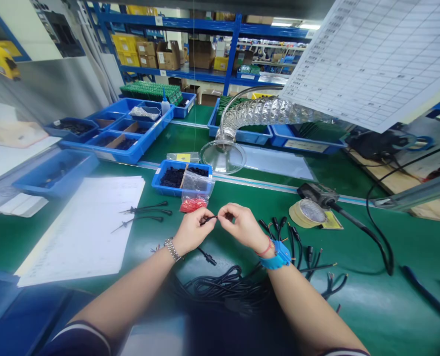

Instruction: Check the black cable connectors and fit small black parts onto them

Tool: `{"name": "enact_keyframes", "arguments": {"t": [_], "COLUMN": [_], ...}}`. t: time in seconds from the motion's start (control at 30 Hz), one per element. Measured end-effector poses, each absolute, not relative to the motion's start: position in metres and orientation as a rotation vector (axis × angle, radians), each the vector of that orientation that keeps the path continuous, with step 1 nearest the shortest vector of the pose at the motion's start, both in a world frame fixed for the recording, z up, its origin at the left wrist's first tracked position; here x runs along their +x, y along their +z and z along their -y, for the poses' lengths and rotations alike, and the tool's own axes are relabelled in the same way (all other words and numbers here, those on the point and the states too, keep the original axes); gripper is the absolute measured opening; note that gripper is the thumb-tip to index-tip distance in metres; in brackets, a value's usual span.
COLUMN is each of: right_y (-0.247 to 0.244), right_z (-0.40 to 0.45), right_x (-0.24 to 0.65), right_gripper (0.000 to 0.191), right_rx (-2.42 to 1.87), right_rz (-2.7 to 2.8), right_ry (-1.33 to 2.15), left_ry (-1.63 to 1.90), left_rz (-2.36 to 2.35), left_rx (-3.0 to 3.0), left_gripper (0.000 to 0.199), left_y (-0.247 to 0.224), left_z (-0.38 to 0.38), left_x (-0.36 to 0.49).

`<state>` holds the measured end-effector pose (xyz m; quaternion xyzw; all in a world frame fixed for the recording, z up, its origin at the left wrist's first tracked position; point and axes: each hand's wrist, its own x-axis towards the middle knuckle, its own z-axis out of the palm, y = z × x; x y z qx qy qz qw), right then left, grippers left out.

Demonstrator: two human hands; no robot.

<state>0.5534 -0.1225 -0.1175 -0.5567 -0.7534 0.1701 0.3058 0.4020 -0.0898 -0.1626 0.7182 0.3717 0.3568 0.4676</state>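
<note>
The left hand (pixel 195 230) and right hand (pixel 241 226) pinch one cable (pixel 210 219) between them at centre. Around it: three leads (pixel 146 211) at nine o'clock, one bag (pixel 195 193) at eleven, one coil (pixel 229 286) at six.

My view: green bench (pixel 251 198). Left, paper sheets (pixel 90 237) with three thin black leads (pixel 151 211) on top. Near middle, coiled black cable (pixel 223 283). Right, loose short black cables (pixel 309 254), some with bare wire ends, and a tape roll (pixel 308 212). Centre, small blue bin (pixel 168 190) of black parts; bag of red pieces (pixel 193 203) at its near edge. Far left, large divided blue tray (pixel 140 152).
</note>
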Motion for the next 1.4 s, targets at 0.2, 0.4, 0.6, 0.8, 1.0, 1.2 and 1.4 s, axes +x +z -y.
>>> {"name": "enact_keyframes", "arguments": {"t": [0.2,0.4,0.6,0.8,1.0,1.2,1.4], "right_y": [-0.117,-0.117,-0.115,-0.119,-0.114,-0.108,-0.107], "right_z": [0.124,0.123,0.12,0.119,0.123,0.124,0.124], "right_x": [0.555,0.556,0.558,0.558,0.556,0.559,0.562], "right_gripper": [0.011,0.011,0.011,0.012,0.015,0.011,0.011], "right_rx": [-1.463,-1.436,-1.403,-1.377,-1.275,-1.194,-1.204], "right_rz": [2.076,2.067,2.004,1.911,1.907,1.96,1.947], "right_ry": [0.432,0.48,0.685,0.776,0.768,0.688,0.657], "left_ry": [0.89,0.848,0.797,0.879,0.823,0.782,0.773], "left_rz": [-0.868,-0.779,-0.702,-0.595,-0.56,-0.414,-0.479], "left_rx": [1.776,1.831,1.756,1.483,1.177,1.031,1.141], "left_gripper": [0.013,0.012,0.01,0.016,0.014,0.018,0.02], "left_y": [-0.158,-0.152,-0.151,-0.15,-0.153,-0.153,-0.151], "left_z": [0.091,0.09,0.088,0.086,0.086,0.089,0.087], "left_x": [0.401,0.4,0.396,0.395,0.394,0.394,0.393]}}
